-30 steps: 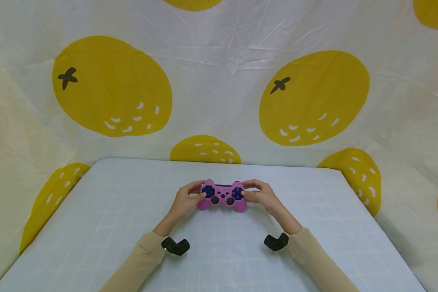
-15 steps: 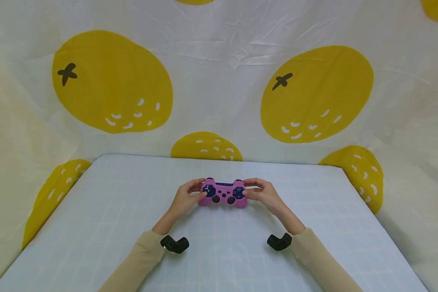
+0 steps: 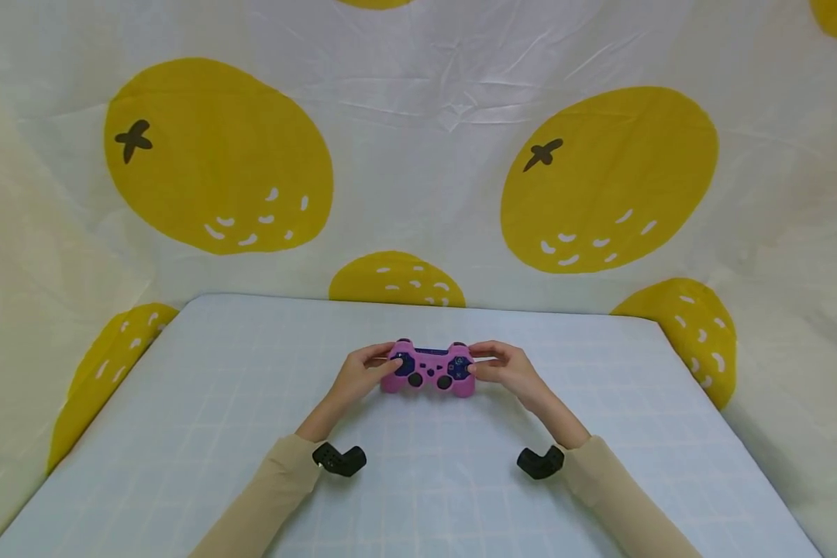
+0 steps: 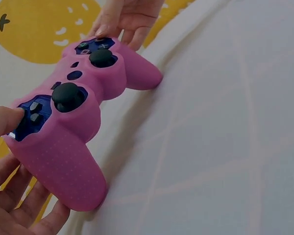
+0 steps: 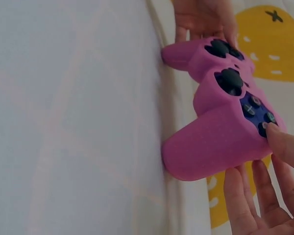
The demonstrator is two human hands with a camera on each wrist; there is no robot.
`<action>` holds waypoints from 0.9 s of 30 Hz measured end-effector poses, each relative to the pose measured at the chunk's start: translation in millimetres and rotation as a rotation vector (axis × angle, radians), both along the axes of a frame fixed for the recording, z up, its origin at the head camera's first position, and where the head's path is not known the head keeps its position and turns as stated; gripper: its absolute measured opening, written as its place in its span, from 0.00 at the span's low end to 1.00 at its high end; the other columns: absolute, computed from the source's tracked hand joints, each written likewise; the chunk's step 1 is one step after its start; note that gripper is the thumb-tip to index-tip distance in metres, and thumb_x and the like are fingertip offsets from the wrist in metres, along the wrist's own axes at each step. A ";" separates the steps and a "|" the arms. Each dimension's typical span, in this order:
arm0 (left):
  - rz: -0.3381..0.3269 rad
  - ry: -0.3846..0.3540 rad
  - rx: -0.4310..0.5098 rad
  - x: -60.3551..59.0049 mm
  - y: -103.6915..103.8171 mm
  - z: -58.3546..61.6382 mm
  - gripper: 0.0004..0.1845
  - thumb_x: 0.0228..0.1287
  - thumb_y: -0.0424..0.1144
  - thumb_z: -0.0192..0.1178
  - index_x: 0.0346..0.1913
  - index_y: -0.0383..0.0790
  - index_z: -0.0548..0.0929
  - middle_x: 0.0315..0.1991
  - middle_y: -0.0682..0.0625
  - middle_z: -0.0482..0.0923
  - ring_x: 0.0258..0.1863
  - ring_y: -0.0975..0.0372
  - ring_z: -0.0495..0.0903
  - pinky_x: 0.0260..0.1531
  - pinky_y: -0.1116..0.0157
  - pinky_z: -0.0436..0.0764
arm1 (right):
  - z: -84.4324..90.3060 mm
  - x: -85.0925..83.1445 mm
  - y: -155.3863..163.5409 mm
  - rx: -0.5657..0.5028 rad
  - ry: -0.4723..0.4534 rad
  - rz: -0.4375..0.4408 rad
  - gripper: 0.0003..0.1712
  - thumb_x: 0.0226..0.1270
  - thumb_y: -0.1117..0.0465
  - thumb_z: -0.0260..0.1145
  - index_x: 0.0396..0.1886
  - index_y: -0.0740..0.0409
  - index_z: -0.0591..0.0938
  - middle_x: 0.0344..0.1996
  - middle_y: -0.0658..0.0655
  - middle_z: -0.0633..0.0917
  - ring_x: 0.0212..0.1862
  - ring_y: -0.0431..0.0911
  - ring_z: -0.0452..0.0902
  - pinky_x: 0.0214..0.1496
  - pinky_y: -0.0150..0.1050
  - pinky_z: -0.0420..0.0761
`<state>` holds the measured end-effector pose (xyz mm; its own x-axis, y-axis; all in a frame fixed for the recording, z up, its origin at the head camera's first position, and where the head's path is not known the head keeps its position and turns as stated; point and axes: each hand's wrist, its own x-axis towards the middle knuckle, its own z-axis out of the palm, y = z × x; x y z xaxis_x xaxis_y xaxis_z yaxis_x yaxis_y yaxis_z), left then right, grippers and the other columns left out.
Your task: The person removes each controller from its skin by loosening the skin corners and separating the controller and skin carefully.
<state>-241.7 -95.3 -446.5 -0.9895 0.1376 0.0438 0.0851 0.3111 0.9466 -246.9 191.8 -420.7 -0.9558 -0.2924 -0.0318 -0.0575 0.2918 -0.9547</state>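
Pink controller (image 3: pixel 429 370) should have even pressure: left hand (image 3: pixel 355 377) fingers (image 4: pixel 33 202) pinch it at nine o'clock, right hand (image 3: pixel 518 373) fingers at three.

A curtained-off booth; the kind of room beyond cannot be told.
White sheeting (image 3: pixel 418 178) printed with big yellow fruit (image 3: pixel 216 155) hangs behind the far edge of the pale checked worktop (image 3: pixel 418 504) and along its left and right edges.

Diffuse light casts soft shadows on the surface (image 3: pixel 432 473) and sheen on the backdrop (image 3: pixel 421 139); wrist views look dimmer.
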 end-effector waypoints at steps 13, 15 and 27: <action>-0.044 -0.043 0.038 -3.3 -2.7 -2.9 0.27 0.62 0.41 0.65 0.63 0.35 0.75 0.57 0.40 0.78 0.55 0.51 0.79 0.55 0.58 0.78 | 5.0 -0.6 4.5 0.058 0.025 0.009 0.26 0.63 0.62 0.67 0.60 0.65 0.74 0.58 0.66 0.78 0.54 0.53 0.81 0.56 0.43 0.80; -0.050 -0.058 0.033 0.7 -1.9 3.3 0.27 0.62 0.38 0.65 0.63 0.33 0.74 0.58 0.39 0.78 0.56 0.50 0.78 0.56 0.57 0.78 | 8.3 -0.5 5.1 0.060 0.031 0.000 0.27 0.63 0.63 0.67 0.61 0.66 0.73 0.58 0.67 0.78 0.55 0.55 0.80 0.57 0.45 0.79; -0.058 -0.063 -0.002 18.4 -0.6 30.3 0.27 0.63 0.36 0.63 0.64 0.30 0.72 0.59 0.36 0.76 0.57 0.48 0.77 0.57 0.56 0.77 | 23.4 -10.9 12.1 0.124 0.076 0.053 0.27 0.62 0.62 0.68 0.61 0.60 0.74 0.60 0.68 0.75 0.58 0.59 0.76 0.57 0.48 0.79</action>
